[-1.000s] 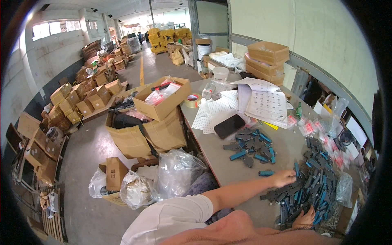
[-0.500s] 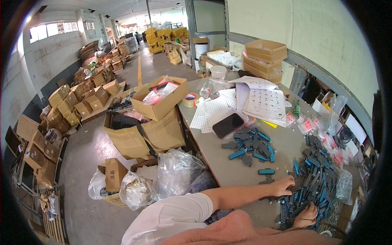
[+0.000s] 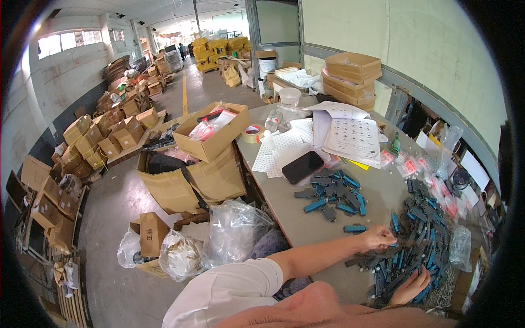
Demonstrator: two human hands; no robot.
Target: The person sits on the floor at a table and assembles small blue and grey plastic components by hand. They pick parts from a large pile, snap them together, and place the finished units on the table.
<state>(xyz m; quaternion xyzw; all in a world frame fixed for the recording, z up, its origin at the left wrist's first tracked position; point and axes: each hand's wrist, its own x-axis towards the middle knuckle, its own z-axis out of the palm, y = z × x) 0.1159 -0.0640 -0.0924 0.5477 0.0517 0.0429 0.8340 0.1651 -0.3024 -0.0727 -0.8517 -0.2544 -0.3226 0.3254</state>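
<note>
My left hand (image 3: 378, 238) is closed in a pinch at the left edge of a large heap of small black-and-blue parts (image 3: 421, 229). Whatever lies between its fingertips is too small to make out. Lower down, my right hand (image 3: 410, 285) rests on the near side of the heap, its fingers stretched out over the parts. One separate blue-and-black part (image 3: 355, 228) lies just beyond my left hand. A smaller cluster of the same parts (image 3: 333, 192) sits farther up the table.
A black phone (image 3: 303, 167), printed sheets (image 3: 353, 139) and a tape roll (image 3: 252, 133) lie toward the back. Small red-and-white bags (image 3: 407, 165) and a clear bag (image 3: 460, 247) line the right side. An open carton (image 3: 212, 131) stands left of the table (image 3: 273, 199).
My left hand has shifted slightly up and to the left, its fingers now pinched. The right hand has moved up a little, with its fingers more extended.
</note>
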